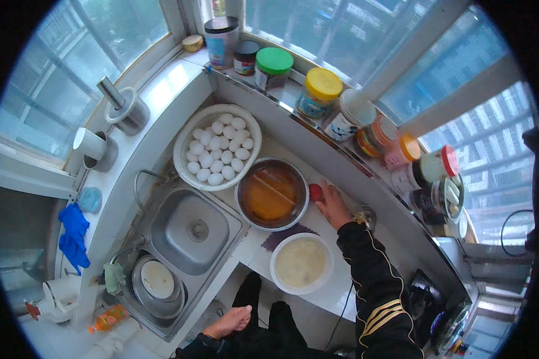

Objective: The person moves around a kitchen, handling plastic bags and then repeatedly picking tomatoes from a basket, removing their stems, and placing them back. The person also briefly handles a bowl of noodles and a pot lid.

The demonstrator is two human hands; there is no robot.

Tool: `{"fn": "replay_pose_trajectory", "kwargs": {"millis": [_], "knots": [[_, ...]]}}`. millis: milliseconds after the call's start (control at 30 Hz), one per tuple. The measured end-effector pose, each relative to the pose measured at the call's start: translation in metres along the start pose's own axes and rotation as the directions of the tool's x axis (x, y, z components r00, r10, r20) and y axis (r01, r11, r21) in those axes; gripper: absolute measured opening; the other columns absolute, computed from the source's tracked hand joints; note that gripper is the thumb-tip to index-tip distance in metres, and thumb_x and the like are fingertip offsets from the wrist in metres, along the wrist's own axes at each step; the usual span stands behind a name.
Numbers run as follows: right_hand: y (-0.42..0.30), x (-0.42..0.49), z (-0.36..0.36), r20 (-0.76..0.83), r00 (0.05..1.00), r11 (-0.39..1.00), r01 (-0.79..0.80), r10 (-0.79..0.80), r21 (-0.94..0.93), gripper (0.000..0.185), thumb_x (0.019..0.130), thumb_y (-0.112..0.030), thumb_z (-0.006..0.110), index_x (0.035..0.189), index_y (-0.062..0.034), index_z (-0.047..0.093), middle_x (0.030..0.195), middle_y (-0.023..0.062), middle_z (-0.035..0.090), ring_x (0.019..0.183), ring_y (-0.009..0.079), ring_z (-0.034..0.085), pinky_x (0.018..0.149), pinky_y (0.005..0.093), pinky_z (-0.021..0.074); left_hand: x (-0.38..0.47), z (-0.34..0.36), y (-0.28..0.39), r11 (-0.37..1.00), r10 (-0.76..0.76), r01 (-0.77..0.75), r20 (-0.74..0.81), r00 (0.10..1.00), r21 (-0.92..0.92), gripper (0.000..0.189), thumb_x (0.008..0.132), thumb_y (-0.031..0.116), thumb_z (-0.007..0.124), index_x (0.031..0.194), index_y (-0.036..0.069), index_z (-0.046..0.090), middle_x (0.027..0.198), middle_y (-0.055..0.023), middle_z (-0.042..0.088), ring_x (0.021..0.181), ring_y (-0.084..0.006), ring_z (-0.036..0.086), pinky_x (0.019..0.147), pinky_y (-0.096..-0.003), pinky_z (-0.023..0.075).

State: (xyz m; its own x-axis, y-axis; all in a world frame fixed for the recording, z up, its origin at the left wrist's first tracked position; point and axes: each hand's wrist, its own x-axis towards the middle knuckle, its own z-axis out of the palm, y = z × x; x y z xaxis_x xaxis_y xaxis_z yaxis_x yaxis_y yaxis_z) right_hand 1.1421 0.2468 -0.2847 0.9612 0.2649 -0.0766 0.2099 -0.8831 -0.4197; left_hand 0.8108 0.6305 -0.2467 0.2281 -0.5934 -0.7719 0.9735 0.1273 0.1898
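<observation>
My right hand [333, 205] reaches over the counter, its fingers at a small round red object [315, 192] beside a metal pot [306, 179]; whether it grips it, I cannot tell. Brown-orange liquid [269, 197] lies in the pot. In front of the pot stands a white bowl [275, 269] of cloudy, pale liquid. White eggs [215, 155] fill a pale plastic basket [178, 152] behind and to the left of the pot. Low in the view, above my legs, my left hand [235, 320] is loosely curled and shows nothing in it.
A steel double sink [188, 224] lies at left, with stacked bowls [158, 280] in its nearer basin. Lidded jars [321, 87] line the raised ledge below the windows. Blue gloves [74, 235] hang at the left ledge. A dark cable [341, 314] runs down past the counter's front.
</observation>
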Motion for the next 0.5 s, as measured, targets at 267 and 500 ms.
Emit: {"fn": "replay_pose_trajectory", "kwargs": {"millis": [267,500], "knots": [[-0.017,-0.149,-0.045,-0.345,0.898,0.938,-0.168,0.273,0.304,0.033,0.103,-0.026,0.062,0.119,0.0022,0.067,0.1,0.0172,0.072,0.089,0.0271,0.069,0.082,0.038,0.0537,0.018,0.026,-0.002,0.991,0.0,-0.015,0.106,0.994,0.132,0.045,0.11,0.047,0.048,0.079,0.015,0.043,0.068,0.0071,0.034,0.057,-0.005,0.029,0.05,-0.0223,0.0235],[-0.039,-0.296,0.04,0.655,0.619,-0.111,-0.684,0.433,0.721,0.033,0.108,-0.023,0.054,0.132,0.0004,0.054,0.115,0.017,0.068,0.097,0.0289,0.073,0.084,0.042,0.0624,0.003,0.044,-0.039,0.991,0.044,-0.052,0.068,0.997,0.12,0.045,0.112,0.045,0.043,0.078,0.015,0.041,0.068,0.006,0.034,0.055,-0.006,0.029,0.048,-0.0224,0.0232]]}}
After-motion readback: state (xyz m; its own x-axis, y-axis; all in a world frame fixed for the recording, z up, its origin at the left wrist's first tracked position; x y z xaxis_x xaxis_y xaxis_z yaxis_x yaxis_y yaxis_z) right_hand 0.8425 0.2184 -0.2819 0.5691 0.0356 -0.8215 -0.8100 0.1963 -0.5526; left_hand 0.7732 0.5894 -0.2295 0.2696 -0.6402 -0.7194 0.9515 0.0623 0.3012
